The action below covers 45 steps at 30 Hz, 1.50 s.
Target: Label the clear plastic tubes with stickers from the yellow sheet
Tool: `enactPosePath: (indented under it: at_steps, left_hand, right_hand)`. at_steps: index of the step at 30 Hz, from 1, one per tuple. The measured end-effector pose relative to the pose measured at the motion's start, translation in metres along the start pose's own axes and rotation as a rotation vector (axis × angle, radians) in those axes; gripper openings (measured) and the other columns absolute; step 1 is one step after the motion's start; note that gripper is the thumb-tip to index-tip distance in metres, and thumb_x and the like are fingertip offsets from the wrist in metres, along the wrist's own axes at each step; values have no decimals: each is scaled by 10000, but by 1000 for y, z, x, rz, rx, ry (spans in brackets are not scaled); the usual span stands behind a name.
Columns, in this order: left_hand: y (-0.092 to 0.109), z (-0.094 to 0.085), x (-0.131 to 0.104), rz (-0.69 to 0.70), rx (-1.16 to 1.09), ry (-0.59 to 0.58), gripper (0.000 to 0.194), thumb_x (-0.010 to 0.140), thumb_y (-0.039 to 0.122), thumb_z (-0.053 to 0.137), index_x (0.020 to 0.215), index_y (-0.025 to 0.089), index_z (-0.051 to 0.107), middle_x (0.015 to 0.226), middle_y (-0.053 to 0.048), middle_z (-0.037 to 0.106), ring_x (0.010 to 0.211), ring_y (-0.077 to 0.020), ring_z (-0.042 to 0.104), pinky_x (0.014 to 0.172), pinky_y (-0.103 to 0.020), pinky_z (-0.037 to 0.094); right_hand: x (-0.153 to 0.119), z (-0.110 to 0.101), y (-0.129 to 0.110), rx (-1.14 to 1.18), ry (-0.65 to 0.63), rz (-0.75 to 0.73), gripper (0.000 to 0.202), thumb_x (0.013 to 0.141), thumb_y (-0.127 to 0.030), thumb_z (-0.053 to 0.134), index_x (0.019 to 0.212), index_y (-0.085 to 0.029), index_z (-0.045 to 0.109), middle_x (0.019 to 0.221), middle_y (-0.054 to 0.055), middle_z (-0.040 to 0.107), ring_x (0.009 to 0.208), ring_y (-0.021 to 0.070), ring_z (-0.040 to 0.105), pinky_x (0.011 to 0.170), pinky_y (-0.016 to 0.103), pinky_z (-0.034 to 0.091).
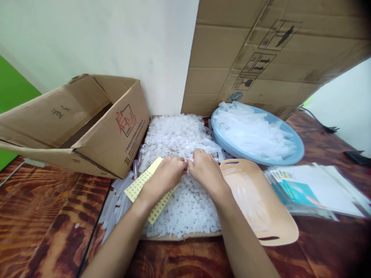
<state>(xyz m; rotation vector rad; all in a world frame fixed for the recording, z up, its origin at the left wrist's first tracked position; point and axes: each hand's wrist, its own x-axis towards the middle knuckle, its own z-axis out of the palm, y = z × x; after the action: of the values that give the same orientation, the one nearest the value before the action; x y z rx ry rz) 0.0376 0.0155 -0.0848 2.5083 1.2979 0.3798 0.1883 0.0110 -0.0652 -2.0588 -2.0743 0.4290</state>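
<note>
Left hand (168,172) and right hand (204,166) meet over a heap of clear plastic pieces (185,208), fingers bent and tips pinched close together; I cannot tell what, if anything, they hold. Just under the left hand and wrist lies a yellow dotted sheet (135,188), slanted across the heap. Loose tubes (116,202) lie left of it, near an open box (110,150). Beside the right forearm sits a tan tray (285,231), with a blue basin (236,150) of clear tubes behind.
</note>
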Motion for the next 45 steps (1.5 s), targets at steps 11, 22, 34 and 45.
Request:
enactPosePath:
  at_steps: [11,22,34,45]
  left_hand:
    - [-2,-68,-16,-22,-192,603,108,979,126,651,924,169,734,881,-32,767,784,-159,690,745,-262,522]
    - [25,-83,-26,197,-227,722,119,999,121,626,948,165,724,899,-44,767,824,-160,710,778,-291,539]
    - [24,-95,-32,209,-456,684,54,952,268,752,940,222,778,904,-20,735,790,-144,681,716,-273,532]
    - [22,-96,-36,-23,-492,780,111,961,239,738,1035,289,804,893,4,780,773,-145,708,744,-284,607]
  right_hand:
    - [-3,-24,-11,670,-28,-159,264,1040,-312,348,1008,-224,595,715,-26,517,638,164,532,628,276,417]
    - [-20,-30,-25,1607,-262,-364,336,1033,-428,611,798,-187,614,586,-74,333,531,105,228,516,291,159]
    - [-23,-35,-23,1640,-306,-464,319,1025,-430,612,812,-192,608,647,-58,357,559,108,255,530,286,177]
    - [-19,-94,59,363,546,-103,264,920,-174,476,983,-213,730,898,79,718,868,261,662,841,384,489]
